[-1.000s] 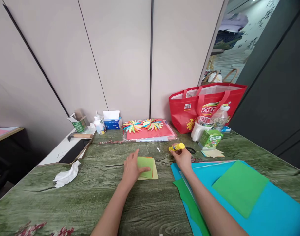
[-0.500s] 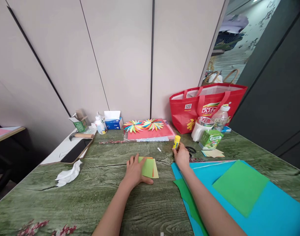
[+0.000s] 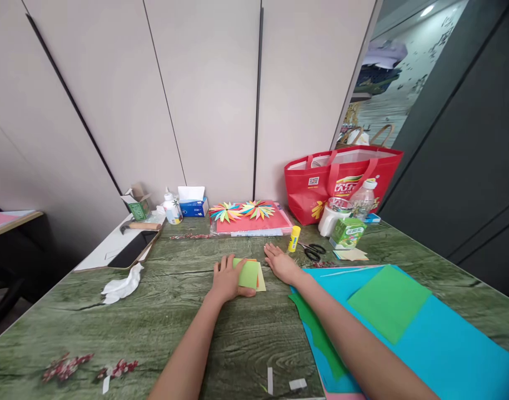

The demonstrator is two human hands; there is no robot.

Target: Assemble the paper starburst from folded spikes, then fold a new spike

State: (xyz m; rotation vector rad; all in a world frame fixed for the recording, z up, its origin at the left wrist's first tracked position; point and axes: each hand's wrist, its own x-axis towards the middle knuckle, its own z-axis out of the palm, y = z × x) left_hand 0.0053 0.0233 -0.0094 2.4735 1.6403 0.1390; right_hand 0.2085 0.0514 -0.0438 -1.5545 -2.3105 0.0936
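My left hand [image 3: 228,280] holds the left side of a small stack of paper squares [image 3: 248,274] against the table. Its thumb lies along the near edge and its fingers reach over the far left. Light green paper is on top, with orange and pale yellow edges fanned out underneath. Just right of the stack, my right hand [image 3: 282,265] rests palm down on the table with fingers stretched out. A yellow glue stick [image 3: 294,239] stands upright beyond that hand, apart from it. Black-handled scissors [image 3: 312,251] lie beside the glue stick.
Blue sheets [image 3: 438,328] with a green square [image 3: 390,303] on top lie under my right forearm. Behind are folded-paper stars [image 3: 258,210], a red bag [image 3: 300,191], a white mug [image 3: 328,221] and a green box [image 3: 347,233]. A crumpled tissue [image 3: 121,284] and a hammer [image 3: 141,225] are left.
My right hand has let go of the glue stick, left it standing and moved left onto the table. Its fingers now cover where a white paper scrap lay. The left hand stays on the stack.
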